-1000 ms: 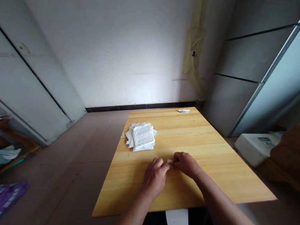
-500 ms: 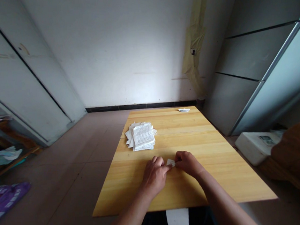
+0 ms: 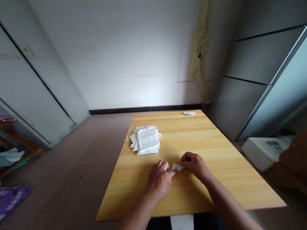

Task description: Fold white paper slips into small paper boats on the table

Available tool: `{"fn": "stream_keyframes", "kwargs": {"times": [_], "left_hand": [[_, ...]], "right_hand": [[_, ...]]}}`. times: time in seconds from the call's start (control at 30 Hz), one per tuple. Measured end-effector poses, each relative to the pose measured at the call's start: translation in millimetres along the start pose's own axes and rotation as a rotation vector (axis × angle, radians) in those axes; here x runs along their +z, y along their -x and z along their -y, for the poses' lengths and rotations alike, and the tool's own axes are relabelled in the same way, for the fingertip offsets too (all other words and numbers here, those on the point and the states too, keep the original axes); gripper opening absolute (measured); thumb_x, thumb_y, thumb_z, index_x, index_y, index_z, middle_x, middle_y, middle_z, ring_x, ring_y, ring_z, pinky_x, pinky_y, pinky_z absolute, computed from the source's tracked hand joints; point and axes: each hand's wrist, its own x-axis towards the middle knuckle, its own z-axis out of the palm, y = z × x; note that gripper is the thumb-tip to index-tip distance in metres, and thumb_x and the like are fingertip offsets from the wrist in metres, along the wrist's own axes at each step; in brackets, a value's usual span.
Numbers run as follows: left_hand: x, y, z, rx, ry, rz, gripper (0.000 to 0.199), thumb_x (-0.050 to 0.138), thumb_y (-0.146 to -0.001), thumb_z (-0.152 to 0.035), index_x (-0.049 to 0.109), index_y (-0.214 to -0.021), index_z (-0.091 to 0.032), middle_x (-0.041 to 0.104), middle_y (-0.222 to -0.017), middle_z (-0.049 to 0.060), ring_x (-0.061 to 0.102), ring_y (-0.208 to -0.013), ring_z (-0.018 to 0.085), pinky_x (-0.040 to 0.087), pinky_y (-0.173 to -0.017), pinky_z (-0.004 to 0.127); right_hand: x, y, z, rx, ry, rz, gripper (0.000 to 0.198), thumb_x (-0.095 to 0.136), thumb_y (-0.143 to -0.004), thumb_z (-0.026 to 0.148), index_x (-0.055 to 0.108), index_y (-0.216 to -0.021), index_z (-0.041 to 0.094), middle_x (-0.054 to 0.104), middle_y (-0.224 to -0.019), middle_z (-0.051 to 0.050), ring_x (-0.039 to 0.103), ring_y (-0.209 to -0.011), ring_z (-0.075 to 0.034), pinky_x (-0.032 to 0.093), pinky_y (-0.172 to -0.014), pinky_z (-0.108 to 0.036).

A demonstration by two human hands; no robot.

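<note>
Left fingers [image 3: 174, 172] pin a dinky white paper triangle [image 3: 176, 167] near the worktop's [image 3: 198, 136] front edge, can't tell if right fingers [image 3: 186, 157] grip.

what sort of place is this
Likely a room in a home, though I can't be sure: there's a tall grey panelled cabinet at the right, a low brown wooden rack with pale cloth on it at the left, and a light yellow wooden table between them.

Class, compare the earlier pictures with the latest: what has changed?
The right hand has moved right, away from the left hand, showing more of the small paper between them; whether it still touches it is unclear. The left hand, paper stack and far white piece stayed about where they were.
</note>
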Motion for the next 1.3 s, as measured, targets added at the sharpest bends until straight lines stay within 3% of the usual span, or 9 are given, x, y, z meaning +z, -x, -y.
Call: {"fn": "stream_keyframes", "kwargs": {"times": [0.1, 0.37, 0.77, 0.87, 0.93, 1.03, 1.17, 1.3], "left_hand": [[0.4, -0.7, -2.2, -0.002, -0.03, -0.005, 0.032, 0.047, -0.088, -0.013, 0.067, -0.102, -0.033, 0.051, -0.082, 0.003, 0.045, -0.086, 0.019, 0.036, -0.07, 0.031], [6.3, 5.0, -11.9, 0.007, -0.118, -0.026, 0.029, 0.041, -0.093, -0.018, 0.067, -0.102, -0.029, 0.053, -0.083, 0.005, 0.045, -0.086, 0.021, 0.037, -0.072, 0.034], [-1.9, 21.3, -3.6, -0.049, -0.059, -0.057, 0.028, 0.046, -0.086, -0.01, 0.068, -0.095, -0.025, 0.055, -0.083, 0.005, 0.048, -0.086, 0.02, 0.037, -0.073, 0.033], [-4.0, 23.6, -0.2, -0.088, -0.004, -0.06, 0.018, 0.054, -0.081, -0.013, 0.068, -0.085, -0.023, 0.055, -0.083, 0.004, 0.049, -0.087, 0.02, 0.038, -0.075, 0.032], [-3.8, 19.0, -1.5, -0.145, 0.026, -0.079, 0.011, 0.061, -0.079, -0.021, 0.068, -0.088, -0.023, 0.057, -0.085, 0.004, 0.05, -0.088, 0.02, 0.039, -0.077, 0.033], [-1.1, 6.1, -7.3, -0.253, 0.015, -0.12, 0.027, 0.065, -0.077, -0.03, 0.064, -0.103, -0.022, 0.058, -0.092, 0.005, 0.05, -0.092, 0.023, 0.04, -0.08, 0.035], [5.4, -7.7, -13.5, -0.297, 0.014, -0.099, 0.013, 0.065, -0.076, -0.031, 0.065, -0.086, -0.022, 0.057, -0.09, 0.004, 0.05, -0.094, 0.023, 0.039, -0.079, 0.035], [11.3, -11.3, -13.5, -0.325, 0.073, -0.113, 0.011, 0.066, -0.075, -0.025, 0.065, -0.086, -0.023, 0.058, -0.092, 0.003, 0.05, -0.094, 0.022, 0.038, -0.081, 0.034]], "right_hand": [[4.6, 1.4, 3.9, -0.054, -0.218, 0.114, 0.014, 0.049, -0.066, 0.011, 0.058, -0.075, 0.018, 0.055, -0.059, 0.004, 0.051, -0.051, -0.01, 0.039, -0.05, -0.02], [8.1, -9.4, 13.1, -0.042, 0.011, 0.247, 0.023, 0.044, -0.062, 0.0, 0.058, -0.068, 0.017, 0.052, -0.05, 0.006, 0.048, -0.046, -0.008, 0.034, -0.047, -0.018], [6.3, -6.5, 16.9, -0.051, 0.045, 0.238, 0.024, 0.045, -0.065, 0.0, 0.06, -0.073, 0.017, 0.056, -0.055, 0.004, 0.05, -0.05, -0.008, 0.037, -0.051, -0.018], [7.1, -7.2, 14.7, -0.055, 0.034, 0.25, 0.022, 0.045, -0.066, 0.001, 0.058, -0.074, 0.017, 0.054, -0.054, 0.005, 0.05, -0.049, -0.008, 0.036, -0.05, -0.018], [7.6, -6.8, 10.5, -0.062, 0.009, 0.255, 0.021, 0.045, -0.066, 0.002, 0.057, -0.075, 0.017, 0.053, -0.054, 0.006, 0.05, -0.049, -0.009, 0.036, -0.05, -0.018], [8.0, -4.4, 1.4, -0.08, -0.092, 0.24, 0.017, 0.046, -0.066, 0.005, 0.053, -0.076, 0.018, 0.053, -0.058, 0.006, 0.05, -0.05, -0.009, 0.037, -0.05, -0.019], [8.2, -0.9, -8.0, -0.127, -0.127, 0.161, 0.02, 0.046, -0.067, 0.005, 0.052, -0.081, 0.019, 0.053, -0.06, 0.006, 0.049, -0.053, -0.009, 0.038, -0.052, -0.019], [8.9, -1.1, -9.7, -0.202, -0.102, 0.117, 0.023, 0.047, -0.064, 0.004, 0.054, -0.081, 0.018, 0.057, -0.072, 0.003, 0.052, -0.064, -0.01, 0.04, -0.059, -0.019]]}}
